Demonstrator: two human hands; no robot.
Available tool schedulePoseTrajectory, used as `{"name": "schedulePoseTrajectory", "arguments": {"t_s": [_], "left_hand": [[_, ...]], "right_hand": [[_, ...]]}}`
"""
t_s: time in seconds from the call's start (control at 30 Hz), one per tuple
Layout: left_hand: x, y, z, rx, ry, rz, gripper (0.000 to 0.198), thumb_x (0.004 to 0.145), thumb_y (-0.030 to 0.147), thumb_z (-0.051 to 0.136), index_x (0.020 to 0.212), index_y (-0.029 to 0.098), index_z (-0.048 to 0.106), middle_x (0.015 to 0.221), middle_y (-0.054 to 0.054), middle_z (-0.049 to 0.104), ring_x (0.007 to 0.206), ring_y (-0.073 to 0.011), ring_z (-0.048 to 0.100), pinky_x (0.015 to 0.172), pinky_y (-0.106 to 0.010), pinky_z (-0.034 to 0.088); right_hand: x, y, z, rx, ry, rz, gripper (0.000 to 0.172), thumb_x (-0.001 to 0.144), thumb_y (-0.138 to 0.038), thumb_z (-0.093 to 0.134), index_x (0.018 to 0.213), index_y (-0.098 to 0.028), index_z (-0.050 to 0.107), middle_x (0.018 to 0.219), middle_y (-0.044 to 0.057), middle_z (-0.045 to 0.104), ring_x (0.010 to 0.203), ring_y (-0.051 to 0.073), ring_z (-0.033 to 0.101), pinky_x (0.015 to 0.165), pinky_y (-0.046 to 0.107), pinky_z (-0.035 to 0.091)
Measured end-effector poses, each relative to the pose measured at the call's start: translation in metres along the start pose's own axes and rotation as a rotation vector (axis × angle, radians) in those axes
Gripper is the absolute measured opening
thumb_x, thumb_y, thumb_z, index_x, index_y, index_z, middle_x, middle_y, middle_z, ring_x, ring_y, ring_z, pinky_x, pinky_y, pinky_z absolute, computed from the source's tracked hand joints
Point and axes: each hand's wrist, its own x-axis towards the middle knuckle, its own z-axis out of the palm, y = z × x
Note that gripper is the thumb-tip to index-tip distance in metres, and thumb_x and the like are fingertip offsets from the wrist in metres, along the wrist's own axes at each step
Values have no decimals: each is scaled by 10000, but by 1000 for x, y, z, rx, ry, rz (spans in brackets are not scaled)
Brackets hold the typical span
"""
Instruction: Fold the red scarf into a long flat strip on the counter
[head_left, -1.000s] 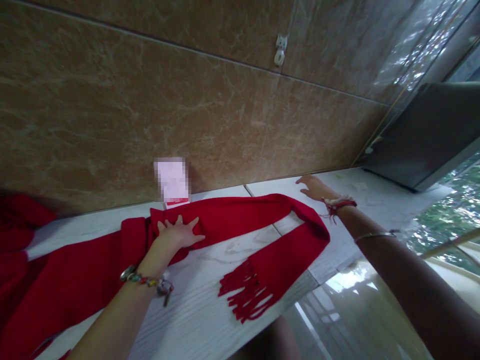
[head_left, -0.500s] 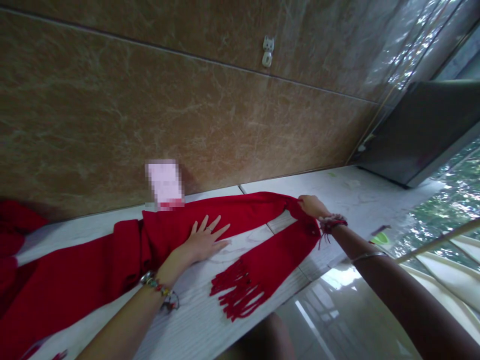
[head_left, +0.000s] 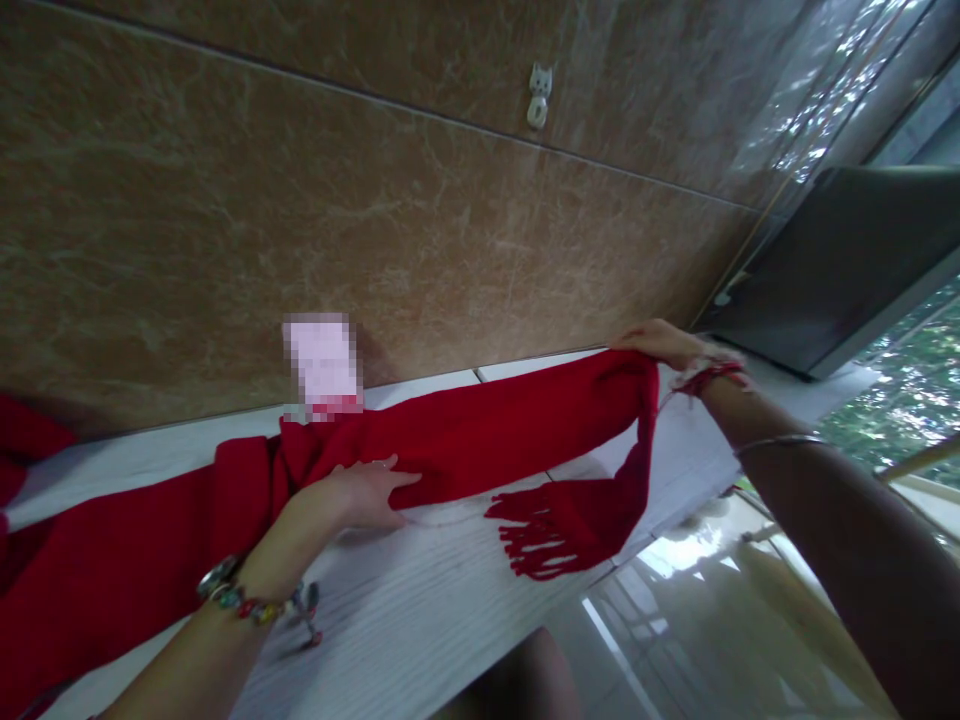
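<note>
A long red scarf with a fringed end stretches along a pale wood-look ledge. My right hand is closed on the scarf's far fold at the right, near the wall, and the fringed end hangs back from there in a loop. My left hand is at the scarf's lower edge, its fingers bent over the cloth and the thumb below the edge; some fingertips are hidden. Left of it the red cloth is bunched and folded over, running on to the lower left corner.
A blurred-out pink-white card or pack leans against the brown tiled wall. More red cloth lies at the far left. A small white hook is on the wall. A dark box-like object stands at the right end.
My right hand has moved up and right toward the wall, drawing the scarf's fold and fringe along. My left hand has slid slightly left and gone from flat and spread to bent.
</note>
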Motion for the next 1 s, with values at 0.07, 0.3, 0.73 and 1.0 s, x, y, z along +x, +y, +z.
{"name": "schedulePoseTrajectory", "arguments": {"t_s": [0.07, 0.3, 0.73, 1.0], "left_hand": [[1, -1, 1, 9, 20, -24, 601, 678, 383, 548, 1258, 302, 414, 1388, -95, 291, 1237, -315, 314, 958, -497, 290], [3, 8, 3, 153, 175, -64, 383, 815, 360, 400, 1117, 202, 575, 1126, -137, 584, 1057, -303, 516, 835, -433, 414], [32, 27, 37, 11, 240, 223, 590, 834, 588, 201, 1349, 301, 225, 1439, -31, 165, 1304, -325, 92, 1004, -548, 116], [12, 19, 16, 169, 254, -161, 655, 847, 554, 193, 1271, 106, 413, 1335, -186, 364, 1237, -355, 289, 998, -510, 137]], "right_hand": [[7, 0, 22, -78, 3, 44, 274, 657, -210, 611, 914, -118, 641, 978, 129, 633, 920, 253, 554, 810, 339, 423], [-43, 16, 80, -485, -165, 90, 397, 803, -366, 459, 1093, -117, 566, 1056, 157, 600, 1002, 251, 535, 820, 317, 410], [-66, -15, 76, -344, -265, 376, 270, 774, -175, 461, 927, -50, 646, 983, 237, 617, 941, 309, 583, 727, 346, 459], [-60, 0, 19, 249, -290, 281, 345, 857, -192, 319, 1092, -108, 557, 979, 124, 642, 872, 160, 610, 743, 263, 478]]}}
